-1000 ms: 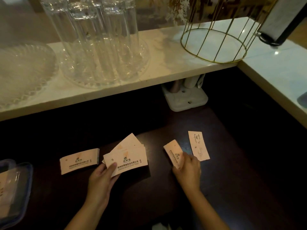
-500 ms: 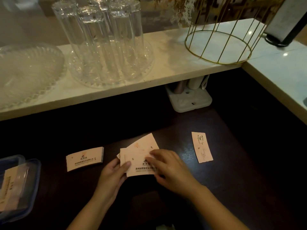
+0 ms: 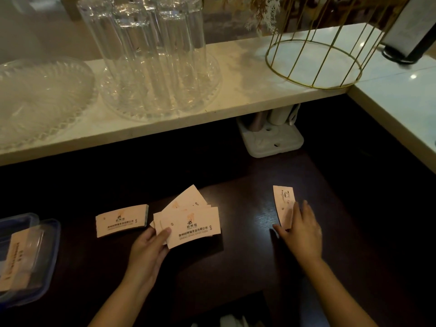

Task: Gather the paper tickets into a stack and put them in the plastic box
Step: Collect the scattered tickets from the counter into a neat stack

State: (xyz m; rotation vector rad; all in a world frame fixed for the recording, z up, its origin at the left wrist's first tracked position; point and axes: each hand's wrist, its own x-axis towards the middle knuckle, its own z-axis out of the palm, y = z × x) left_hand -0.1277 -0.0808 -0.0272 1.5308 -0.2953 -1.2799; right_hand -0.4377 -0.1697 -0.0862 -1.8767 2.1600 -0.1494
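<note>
My left hand (image 3: 148, 250) holds a fanned bunch of pale pink paper tickets (image 3: 191, 224) just above the dark table, thumb on the top one. A neat thick ticket stack (image 3: 121, 220) lies flat to its left. At the right, a single ticket (image 3: 283, 201) lies lengthwise on the table, and my right hand (image 3: 300, 228) rests its fingers on the ticket's near end. The clear plastic box (image 3: 50, 253) sits at the far left edge with tickets inside it.
A white stone counter (image 3: 236, 90) runs behind and along the right, carrying upturned glasses on a glass tray (image 3: 151, 55), a glass platter (image 3: 35, 95) and a gold wire basket (image 3: 313, 57). A white holder (image 3: 273, 138) stands under the counter's edge.
My right hand laid its ticket onto the bunch in my left hand, then moved right onto the single ticket. The left hand kept hold of the bunch.
</note>
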